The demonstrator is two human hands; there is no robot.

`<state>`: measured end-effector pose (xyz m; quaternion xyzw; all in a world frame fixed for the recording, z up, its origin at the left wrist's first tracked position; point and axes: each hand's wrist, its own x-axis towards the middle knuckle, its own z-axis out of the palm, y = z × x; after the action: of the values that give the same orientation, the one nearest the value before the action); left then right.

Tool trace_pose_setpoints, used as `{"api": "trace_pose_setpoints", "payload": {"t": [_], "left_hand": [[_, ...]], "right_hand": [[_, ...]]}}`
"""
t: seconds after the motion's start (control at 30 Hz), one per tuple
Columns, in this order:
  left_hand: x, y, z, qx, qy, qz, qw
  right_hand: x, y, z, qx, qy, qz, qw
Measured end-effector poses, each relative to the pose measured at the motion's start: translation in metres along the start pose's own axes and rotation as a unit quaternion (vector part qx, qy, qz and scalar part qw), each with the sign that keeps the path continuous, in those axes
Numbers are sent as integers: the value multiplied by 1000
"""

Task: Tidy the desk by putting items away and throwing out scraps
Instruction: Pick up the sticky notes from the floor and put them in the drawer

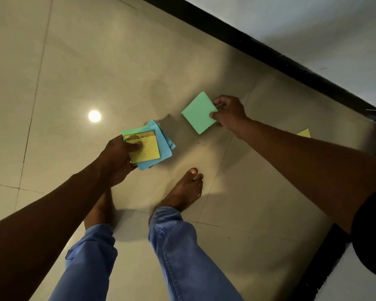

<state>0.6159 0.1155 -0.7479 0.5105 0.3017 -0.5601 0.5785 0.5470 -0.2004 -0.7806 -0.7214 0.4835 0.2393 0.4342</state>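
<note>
Fingers of the left hand are clamped on a fanned stack of yellow, blue and green square paper notes. At two o'clock, a green square paper pad is pinched by the right hand. Farther at three o'clock, a yellow paper corner, perhaps another note, is seen on the beige tiled floor.

The glossy beige tiled floor reflects a round light at left. Two bare feet stand on it near the middle. A yellow paper square lies on it at far right, partly hidden.
</note>
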Motion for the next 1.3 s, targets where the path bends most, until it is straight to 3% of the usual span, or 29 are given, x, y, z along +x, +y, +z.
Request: {"api": "trace_pose_setpoints", "payload": {"t": [0.17,0.4,0.73,1.0,1.3], "left_hand": [[-13,2,2,2,3,-11,1000],[-33,13,0,8,-37,-13,999],[-65,23,-22,73,-32,-6,997],[-74,6,-27,92,-51,-19,994],[-71,-5,16,170,-107,-24,979]], "right_hand": [[-47,-7,1,221,-64,90,969],[-102,-9,32,343,-99,126,926],[-168,-12,75,368,-73,101,922],[-201,-15,97,400,-90,99,907],[-210,19,87,417,-151,97,891]]}}
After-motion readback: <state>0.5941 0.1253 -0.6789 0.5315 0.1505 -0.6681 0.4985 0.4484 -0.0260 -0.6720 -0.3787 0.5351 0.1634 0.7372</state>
